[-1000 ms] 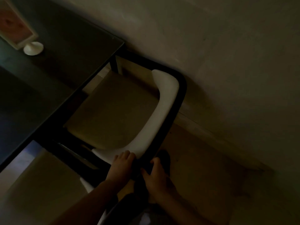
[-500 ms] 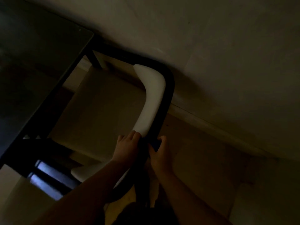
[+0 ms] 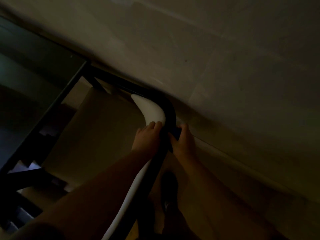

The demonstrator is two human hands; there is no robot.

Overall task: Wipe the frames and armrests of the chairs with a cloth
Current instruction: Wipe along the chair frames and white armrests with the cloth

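Observation:
The room is dim. A chair with a black tubular frame [image 3: 170,110] and a white padded backrest [image 3: 152,110] stands pushed under a dark table, close to the wall. My left hand [image 3: 147,137] rests on the inner side of the backrest, fingers on the white padding near the frame's curved corner. My right hand [image 3: 183,139] grips the outer side of the black frame with a dark cloth [image 3: 175,132] pressed under the fingers. The cloth is mostly hidden by the hand. The chair's beige seat [image 3: 97,135] lies below.
A dark glass-topped table [image 3: 34,75] fills the left side, with black leg bars [image 3: 22,172] under it. A pale wall [image 3: 225,66] runs close behind the chair, its skirting [image 3: 225,153] low at right. A dark shoe [image 3: 168,187] shows on the floor.
Both hands have slid along the chair frame toward its curved corner near the wall. The view has swung right, so the table's white stand is out of sight.

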